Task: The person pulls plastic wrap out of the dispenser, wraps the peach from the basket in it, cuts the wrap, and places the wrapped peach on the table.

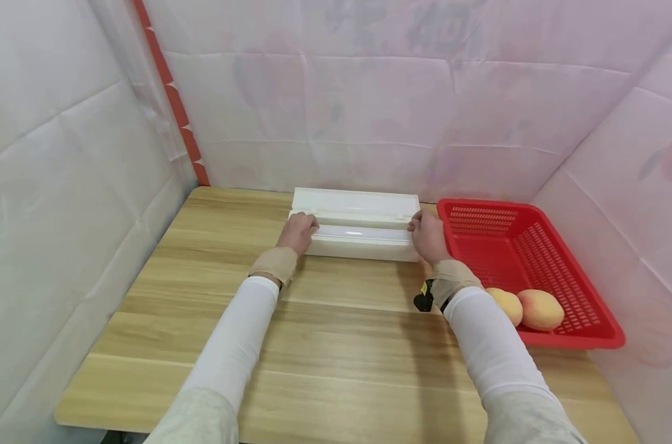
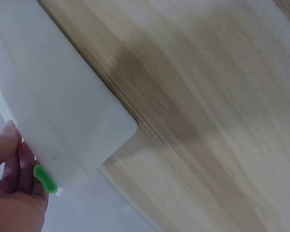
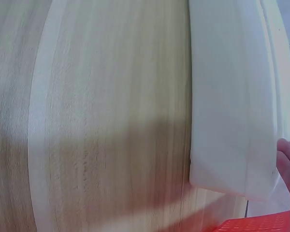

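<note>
A long white cling film dispenser point(image 1: 363, 250) lies at the back of the table, its lid point(image 1: 355, 200) raised toward the wall. Shiny cling film point(image 1: 363, 232) shows inside it. At the left end, my left hand point(image 1: 298, 233) pinches the film's edge between thumb and fingers. A small green tab point(image 2: 45, 179) sits by those fingers in the left wrist view. My right hand point(image 1: 429, 236) pinches at the right end, its fingertips close to the box's rim. The clear film between the fingertips is hard to make out.
A red plastic basket point(image 1: 582, 277) stands to the right, close to my right forearm. Two peaches lie in its near end, one peach point(image 1: 541, 309) plainly visible, the other partly behind the sleeve. The wooden table point(image 1: 336, 345) meets white sheeting point(image 1: 369, 105) at the back.
</note>
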`<action>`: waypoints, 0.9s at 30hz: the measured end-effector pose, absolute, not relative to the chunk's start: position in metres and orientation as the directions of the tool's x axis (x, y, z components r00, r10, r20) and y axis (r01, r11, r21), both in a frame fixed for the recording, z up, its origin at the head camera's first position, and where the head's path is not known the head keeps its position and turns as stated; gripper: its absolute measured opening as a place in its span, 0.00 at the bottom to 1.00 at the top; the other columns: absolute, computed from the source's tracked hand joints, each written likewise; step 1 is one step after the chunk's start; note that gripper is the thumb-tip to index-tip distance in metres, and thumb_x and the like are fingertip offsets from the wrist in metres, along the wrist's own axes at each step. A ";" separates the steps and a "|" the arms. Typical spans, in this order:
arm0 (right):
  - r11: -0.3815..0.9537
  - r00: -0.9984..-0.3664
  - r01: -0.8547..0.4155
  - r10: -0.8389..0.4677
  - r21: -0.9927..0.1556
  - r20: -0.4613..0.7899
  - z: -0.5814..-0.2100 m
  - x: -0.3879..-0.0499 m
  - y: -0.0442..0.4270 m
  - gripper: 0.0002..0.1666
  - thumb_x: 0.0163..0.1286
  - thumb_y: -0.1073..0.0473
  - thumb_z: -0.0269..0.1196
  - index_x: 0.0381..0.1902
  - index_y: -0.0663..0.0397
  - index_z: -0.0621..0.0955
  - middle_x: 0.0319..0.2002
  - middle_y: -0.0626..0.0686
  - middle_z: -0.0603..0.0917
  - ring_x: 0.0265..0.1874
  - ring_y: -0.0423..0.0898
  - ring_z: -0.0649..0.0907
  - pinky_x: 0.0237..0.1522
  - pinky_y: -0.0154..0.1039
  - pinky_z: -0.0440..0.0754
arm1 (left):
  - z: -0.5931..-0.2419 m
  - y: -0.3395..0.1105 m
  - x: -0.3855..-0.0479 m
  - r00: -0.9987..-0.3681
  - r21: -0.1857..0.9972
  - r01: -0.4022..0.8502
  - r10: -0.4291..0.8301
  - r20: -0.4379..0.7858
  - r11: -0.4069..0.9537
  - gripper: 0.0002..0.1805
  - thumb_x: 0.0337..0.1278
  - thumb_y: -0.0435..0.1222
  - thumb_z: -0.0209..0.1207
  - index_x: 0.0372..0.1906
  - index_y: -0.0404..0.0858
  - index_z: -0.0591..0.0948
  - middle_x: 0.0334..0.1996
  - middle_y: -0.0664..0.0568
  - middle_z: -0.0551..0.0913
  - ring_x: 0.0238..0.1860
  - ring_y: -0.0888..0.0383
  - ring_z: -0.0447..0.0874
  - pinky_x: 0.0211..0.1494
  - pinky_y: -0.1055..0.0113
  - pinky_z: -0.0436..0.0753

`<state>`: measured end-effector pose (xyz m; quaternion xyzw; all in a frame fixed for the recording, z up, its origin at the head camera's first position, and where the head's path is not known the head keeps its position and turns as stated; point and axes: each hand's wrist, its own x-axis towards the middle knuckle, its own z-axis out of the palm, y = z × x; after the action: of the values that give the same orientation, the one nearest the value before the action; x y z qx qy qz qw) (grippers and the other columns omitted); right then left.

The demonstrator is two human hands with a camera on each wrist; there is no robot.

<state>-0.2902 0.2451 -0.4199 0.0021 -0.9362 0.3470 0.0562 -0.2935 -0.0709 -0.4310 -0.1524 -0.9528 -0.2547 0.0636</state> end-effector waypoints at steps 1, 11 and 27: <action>0.748 -0.994 -0.037 0.043 -0.663 0.104 -0.419 -0.290 0.244 0.12 0.79 0.63 0.45 0.49 0.66 0.72 0.47 0.64 0.82 0.49 0.57 0.84 0.53 0.53 0.83 | -0.431 -0.071 -0.293 -0.940 0.451 0.334 0.258 0.223 0.828 0.08 0.66 0.29 0.57 0.43 0.32 0.86 0.41 0.39 0.85 0.47 0.44 0.82 0.54 0.58 0.83; 0.833 -0.979 -0.171 -0.085 -0.525 0.184 -0.417 -0.294 0.236 0.20 0.71 0.70 0.51 0.59 0.73 0.74 0.46 0.70 0.82 0.46 0.62 0.81 0.52 0.56 0.81 | -0.434 -0.075 -0.296 -0.910 0.330 0.408 0.353 0.216 0.851 0.07 0.68 0.27 0.52 0.42 0.33 0.81 0.44 0.39 0.77 0.47 0.44 0.76 0.51 0.57 0.81; 0.845 -0.969 -0.162 -0.039 -0.510 0.243 -0.416 -0.290 0.236 0.09 0.73 0.67 0.53 0.41 0.68 0.79 0.38 0.65 0.83 0.38 0.58 0.81 0.44 0.53 0.81 | -0.415 -0.084 -0.300 -0.919 0.242 0.394 0.370 0.139 0.887 0.13 0.65 0.22 0.55 0.48 0.33 0.85 0.47 0.39 0.86 0.50 0.45 0.84 0.54 0.60 0.85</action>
<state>-0.2895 0.2361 -0.4158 0.0525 -0.9538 0.2737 0.1121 -0.2996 -0.0839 -0.4148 -0.1967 -0.9703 -0.1338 0.0443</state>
